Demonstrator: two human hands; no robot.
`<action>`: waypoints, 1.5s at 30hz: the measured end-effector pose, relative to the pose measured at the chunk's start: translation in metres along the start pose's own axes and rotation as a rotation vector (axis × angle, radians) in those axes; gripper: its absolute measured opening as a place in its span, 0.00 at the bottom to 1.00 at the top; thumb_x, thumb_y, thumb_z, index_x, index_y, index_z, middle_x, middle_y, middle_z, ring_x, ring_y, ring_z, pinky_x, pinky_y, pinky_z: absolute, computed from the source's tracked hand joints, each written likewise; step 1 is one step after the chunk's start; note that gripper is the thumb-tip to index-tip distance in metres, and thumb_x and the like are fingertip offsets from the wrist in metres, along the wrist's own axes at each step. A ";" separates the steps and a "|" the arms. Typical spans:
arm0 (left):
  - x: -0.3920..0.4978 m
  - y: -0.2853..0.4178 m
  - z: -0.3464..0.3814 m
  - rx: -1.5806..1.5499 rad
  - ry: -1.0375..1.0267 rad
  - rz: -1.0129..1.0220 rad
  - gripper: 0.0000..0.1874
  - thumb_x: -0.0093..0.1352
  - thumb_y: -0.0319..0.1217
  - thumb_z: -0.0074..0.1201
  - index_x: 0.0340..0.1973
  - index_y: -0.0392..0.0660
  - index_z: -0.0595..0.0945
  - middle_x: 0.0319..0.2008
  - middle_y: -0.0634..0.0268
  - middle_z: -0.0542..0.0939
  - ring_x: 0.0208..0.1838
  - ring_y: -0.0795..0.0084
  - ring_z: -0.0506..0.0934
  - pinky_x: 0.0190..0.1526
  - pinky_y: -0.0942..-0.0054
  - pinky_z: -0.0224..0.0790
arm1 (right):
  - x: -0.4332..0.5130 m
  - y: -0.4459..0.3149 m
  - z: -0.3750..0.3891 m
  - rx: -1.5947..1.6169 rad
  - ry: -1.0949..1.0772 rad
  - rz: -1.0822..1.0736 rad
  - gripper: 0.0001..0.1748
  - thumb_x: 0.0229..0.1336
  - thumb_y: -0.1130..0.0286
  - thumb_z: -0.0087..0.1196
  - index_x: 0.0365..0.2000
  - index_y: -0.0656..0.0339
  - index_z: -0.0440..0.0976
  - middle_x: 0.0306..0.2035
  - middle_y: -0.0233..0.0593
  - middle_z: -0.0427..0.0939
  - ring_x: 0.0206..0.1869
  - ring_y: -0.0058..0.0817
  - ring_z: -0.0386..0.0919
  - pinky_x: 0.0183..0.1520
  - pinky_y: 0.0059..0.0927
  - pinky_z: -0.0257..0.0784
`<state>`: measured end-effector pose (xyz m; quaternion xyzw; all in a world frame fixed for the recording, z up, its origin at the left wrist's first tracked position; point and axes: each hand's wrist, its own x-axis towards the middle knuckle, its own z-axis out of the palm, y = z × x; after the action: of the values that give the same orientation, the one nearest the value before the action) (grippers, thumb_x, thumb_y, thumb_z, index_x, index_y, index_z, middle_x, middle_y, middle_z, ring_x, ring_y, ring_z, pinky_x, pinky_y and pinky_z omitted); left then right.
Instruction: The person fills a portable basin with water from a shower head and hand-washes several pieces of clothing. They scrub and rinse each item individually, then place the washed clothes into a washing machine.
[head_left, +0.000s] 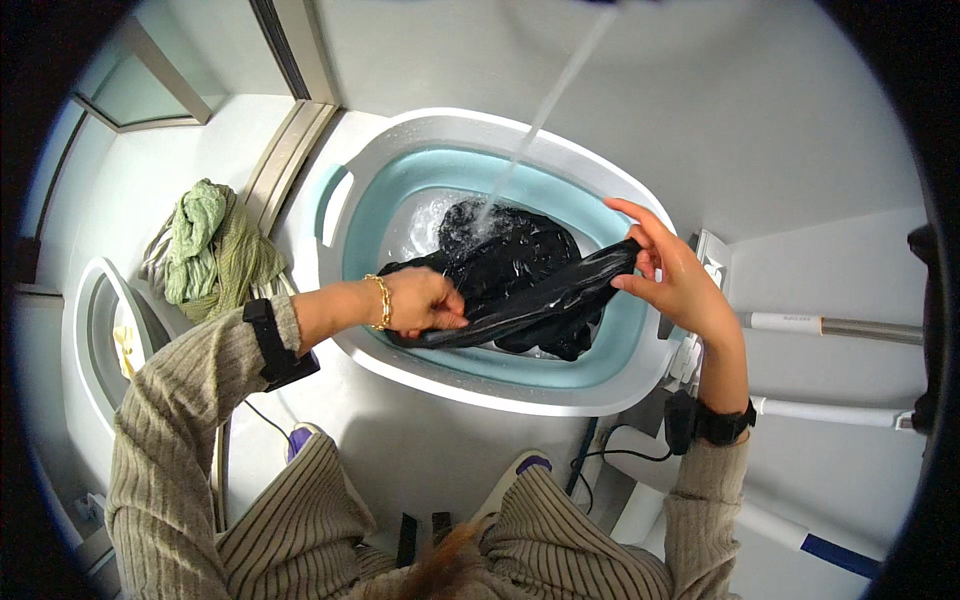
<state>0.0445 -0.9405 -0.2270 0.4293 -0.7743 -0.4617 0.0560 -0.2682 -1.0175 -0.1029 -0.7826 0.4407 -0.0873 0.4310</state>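
A wet black garment (517, 255) lies bunched in a white and pale blue plastic tub (480, 391) holding some water. A stream of water (562, 82) falls from the top of the view onto the cloth. My left hand (427, 301), with a gold chain bracelet on its wrist, grips the near edge of the fabric at the tub's left side. At the right side, my right hand (660, 266) pinches a raised end of the same garment between thumb and fingers, other fingers spread. The cloth stretches between both hands, above the rest of it.
Green and striped cloths (217, 255) lie heaped left of the tub, beside a smaller white basin (94, 337). A metal door track (292, 157) runs behind them. White and grey tubes (787, 322) are at the right. My feet stand in front of the tub, near a black cable (637, 452).
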 end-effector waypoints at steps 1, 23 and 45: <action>0.000 0.001 -0.005 0.183 0.094 0.116 0.13 0.69 0.41 0.58 0.39 0.44 0.85 0.34 0.58 0.78 0.32 0.60 0.81 0.35 0.64 0.76 | -0.003 0.003 -0.001 -0.135 0.080 0.000 0.12 0.50 0.79 0.64 0.36 0.62 0.74 0.27 0.24 0.65 0.29 0.18 0.64 0.35 0.24 0.63; 0.035 0.138 0.005 -0.378 -0.070 0.471 0.17 0.67 0.25 0.56 0.52 0.37 0.76 0.42 0.56 0.84 0.44 0.70 0.82 0.50 0.69 0.74 | 0.017 -0.150 0.005 0.750 0.283 -0.585 0.34 0.61 0.78 0.59 0.65 0.61 0.57 0.44 0.41 0.79 0.47 0.21 0.76 0.54 0.25 0.71; 0.106 0.006 0.055 -1.838 0.713 -0.761 0.23 0.66 0.41 0.60 0.52 0.43 0.76 0.51 0.52 0.78 0.52 0.51 0.79 0.50 0.45 0.76 | 0.091 0.152 0.169 0.646 0.755 0.982 0.29 0.60 0.61 0.58 0.61 0.48 0.66 0.66 0.48 0.56 0.60 0.52 0.65 0.61 0.48 0.63</action>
<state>-0.0518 -0.9783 -0.2860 0.5471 0.1198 -0.7050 0.4351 -0.2207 -1.0228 -0.3429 -0.2416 0.8151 -0.2748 0.4491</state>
